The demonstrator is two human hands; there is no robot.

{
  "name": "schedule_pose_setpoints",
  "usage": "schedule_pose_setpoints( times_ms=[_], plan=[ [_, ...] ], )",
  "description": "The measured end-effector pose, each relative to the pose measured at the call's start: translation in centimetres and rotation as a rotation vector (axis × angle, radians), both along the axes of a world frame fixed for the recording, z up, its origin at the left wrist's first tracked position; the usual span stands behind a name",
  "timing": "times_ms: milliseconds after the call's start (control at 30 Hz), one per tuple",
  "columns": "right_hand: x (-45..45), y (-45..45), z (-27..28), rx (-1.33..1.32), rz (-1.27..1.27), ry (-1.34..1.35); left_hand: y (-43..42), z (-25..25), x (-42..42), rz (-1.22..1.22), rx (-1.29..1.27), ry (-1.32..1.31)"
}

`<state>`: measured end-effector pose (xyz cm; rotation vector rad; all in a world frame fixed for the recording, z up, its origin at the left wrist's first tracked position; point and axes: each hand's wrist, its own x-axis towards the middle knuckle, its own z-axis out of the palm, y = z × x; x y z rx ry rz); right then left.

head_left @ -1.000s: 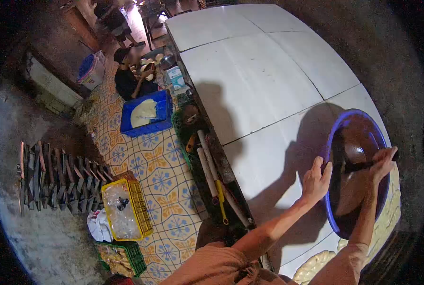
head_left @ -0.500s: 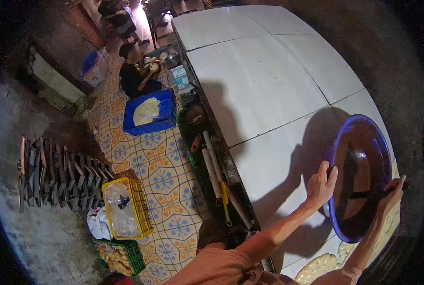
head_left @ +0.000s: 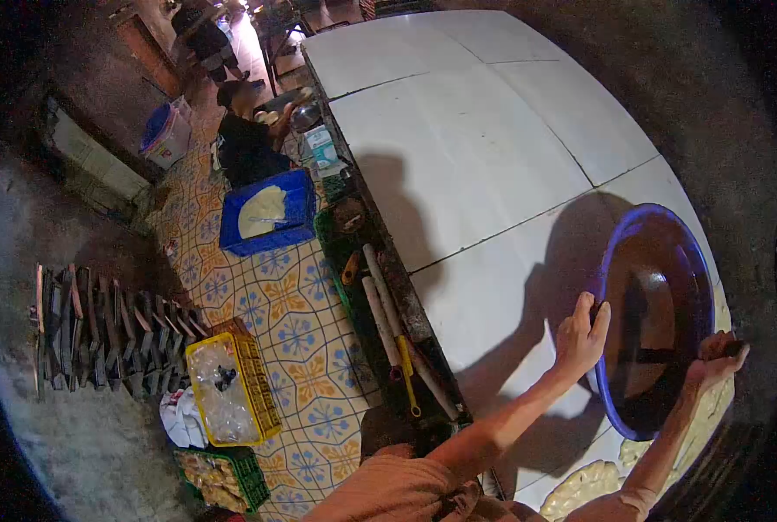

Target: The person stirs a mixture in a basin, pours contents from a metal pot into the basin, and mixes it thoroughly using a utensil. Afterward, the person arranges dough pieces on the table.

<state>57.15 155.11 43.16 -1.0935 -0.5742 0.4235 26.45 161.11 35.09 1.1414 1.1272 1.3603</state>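
A large blue-rimmed plastic basin (head_left: 612, 261) stands tilted on the white tiled table, its inside brown and shiny. My left hand (head_left: 582, 337) grips the near left part of the rim, with fingers pressed together at the edge. At the opposite side of the rim, my right hand (head_left: 714, 358) is closed on the basin; its fingertips are dim and partly hidden. Under my right forearm and beside the basin lie flat pieces of pale dough (head_left: 583, 489).
Rolling pins (head_left: 383, 322) and a yellow-handled tool (head_left: 407, 370) lie in a dark trough along the table (head_left: 484, 148). A seated co-worker (head_left: 247, 139) is beside a blue crate (head_left: 271, 241) with dough. A yellow crate (head_left: 262, 383) and stacked dark trays (head_left: 101, 326) stand left.
The fingers of my right hand have curled in more at the rim. The seated co-worker's arms have shifted. The basin appears slightly farther left as the view moves a little.
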Motion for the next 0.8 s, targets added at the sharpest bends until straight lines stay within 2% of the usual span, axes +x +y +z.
schedule_pose_setpoints(
  times_ms=[33,133,333,433,567,633,800],
  plan=[
    [-0.8,0.2,0.5,-0.004,0.061,0.006,0.0,-0.1,0.0,-0.014,-0.007,0.004],
    [-2.6,0.7,1.2,-0.004,0.039,0.029,0.1,-0.1,-0.1,-0.040,-0.027,0.000],
    [0.1,0.1,0.1,0.079,0.311,0.008,0.2,-0.2,0.4,0.147,0.127,0.017],
    [-0.8,0.4,-0.3,0.095,0.107,0.027,0.1,-0.4,0.2,0.012,0.038,-0.031],
    [-6.3,2.2,2.1,0.078,-0.269,0.073,0.0,-0.4,0.2,0.009,0.001,0.021],
    [-6.5,2.3,2.5,0.030,-0.287,0.035,0.0,-0.3,0.2,-0.025,-0.050,0.014],
    [-2.1,1.4,-0.3,-0.015,-0.054,-0.159,0.1,-0.2,0.0,0.006,0.005,0.024]
  ],
)
